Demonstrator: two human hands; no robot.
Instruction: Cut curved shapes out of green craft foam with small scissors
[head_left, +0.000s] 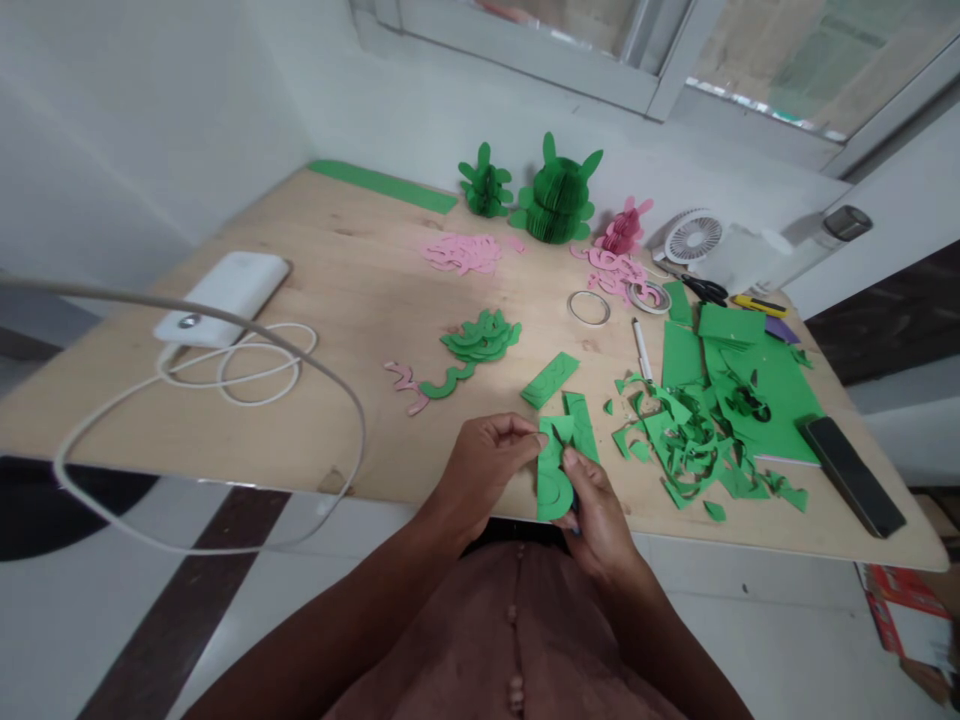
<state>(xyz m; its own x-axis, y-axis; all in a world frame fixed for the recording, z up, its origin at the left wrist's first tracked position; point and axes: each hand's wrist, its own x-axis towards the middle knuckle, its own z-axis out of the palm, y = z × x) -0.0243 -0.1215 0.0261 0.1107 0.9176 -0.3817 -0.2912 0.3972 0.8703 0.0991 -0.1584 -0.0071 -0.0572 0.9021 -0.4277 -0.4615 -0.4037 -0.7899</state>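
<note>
Near the table's front edge, my left hand pinches the upper left edge of a green paper piece with curved outlines on it. My right hand is closed round small scissors, whose dark blades lie over the upper part of that paper; their handles are mostly hidden by the hand. Just beyond are a folded green strip and another green strip. A pile of green cut shapes lies further left, with a curved green piece and pink pieces beside it.
Green scraps, green sheets and a phone lie at the right. A white pen and tape rolls are beyond my hands. Paper figures and a fan stand at the back. A white power bank with a looping cable is left.
</note>
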